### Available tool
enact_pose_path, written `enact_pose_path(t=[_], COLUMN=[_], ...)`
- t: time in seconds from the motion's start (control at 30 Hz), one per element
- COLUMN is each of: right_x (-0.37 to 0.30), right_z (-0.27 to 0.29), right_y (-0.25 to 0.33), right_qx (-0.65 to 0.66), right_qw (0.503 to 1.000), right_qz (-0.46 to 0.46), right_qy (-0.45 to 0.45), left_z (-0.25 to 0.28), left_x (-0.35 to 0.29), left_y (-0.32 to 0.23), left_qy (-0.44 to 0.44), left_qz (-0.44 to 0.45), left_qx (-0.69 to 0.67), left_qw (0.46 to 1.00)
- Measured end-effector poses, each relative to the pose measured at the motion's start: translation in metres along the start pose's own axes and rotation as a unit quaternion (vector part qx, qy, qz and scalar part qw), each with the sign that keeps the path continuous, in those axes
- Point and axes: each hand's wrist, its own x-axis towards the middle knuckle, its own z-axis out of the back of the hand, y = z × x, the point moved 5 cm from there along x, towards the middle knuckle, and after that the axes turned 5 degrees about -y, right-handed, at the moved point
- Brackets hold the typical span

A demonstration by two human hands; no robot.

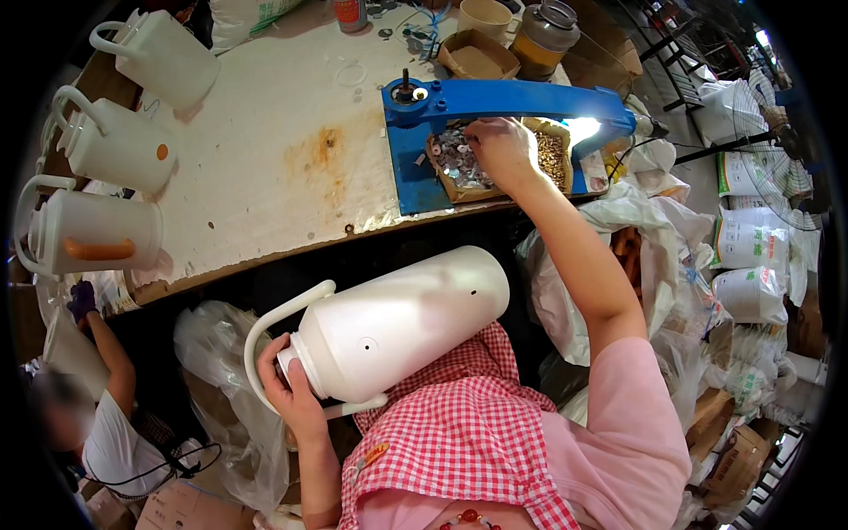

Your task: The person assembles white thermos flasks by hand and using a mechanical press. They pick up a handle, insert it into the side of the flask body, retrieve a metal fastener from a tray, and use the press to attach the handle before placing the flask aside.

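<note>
A large white thermos jug [415, 314] with a loop handle lies slanted across my lap, its base toward the upper right. My left hand [299, 397] is wrapped round its open neck. Two small dark holes show in the jug's side. Over the workbench, my right hand [503, 150] reaches into an open cardboard box of small grey metal pieces [455, 159], fingers bent together in a pinch. What lies between those fingertips is too small to make out. Beside that hand are brass-coloured small parts [552, 150], under the arm of a blue bench press [512, 95].
Several white jugs stand along the bench's left side, one with an orange handle [99, 249]. A lamp [583, 132] shines by the press. Behind it stand a brown carton [480, 57] and a glass jar [543, 40]. A plastic bag [574, 291] holds orange-brown parts. Another person [132, 442] works at lower left.
</note>
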Motion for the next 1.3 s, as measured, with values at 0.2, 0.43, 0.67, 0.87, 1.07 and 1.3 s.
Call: enact_pose_path(t=[0.2,0.43,0.67,0.87,1.07,1.3], right_x=[-0.008,-0.045,-0.056,-0.062,-0.054,-0.017], right_z=[0.007,0.069,0.051,0.054,0.075,0.097], right_y=[0.001,-0.063,-0.080,-0.081,-0.066,-0.005], right_qx=[0.067,0.003,-0.055,-0.030,0.011,0.481], right_qw=[0.998,0.989,0.981,0.984,0.991,0.837], right_qz=[-0.011,-0.145,-0.131,-0.143,-0.134,-0.242], right_qy=[0.006,-0.024,0.134,0.103,0.008,-0.101], left_z=[-0.008,-0.012,-0.025,-0.026,-0.024,-0.027], left_x=[0.014,0.026,0.035,0.037,0.042,0.047], left_y=[0.005,0.001,0.002,-0.001,0.000,0.005], left_qy=[0.000,0.006,0.017,0.007,0.019,0.026], left_qz=[0.001,-0.007,0.004,-0.011,-0.014,-0.038], left_qx=[-0.014,0.012,-0.020,-0.009,-0.015,-0.016], left_qw=[1.000,1.000,1.000,1.000,1.000,0.999])
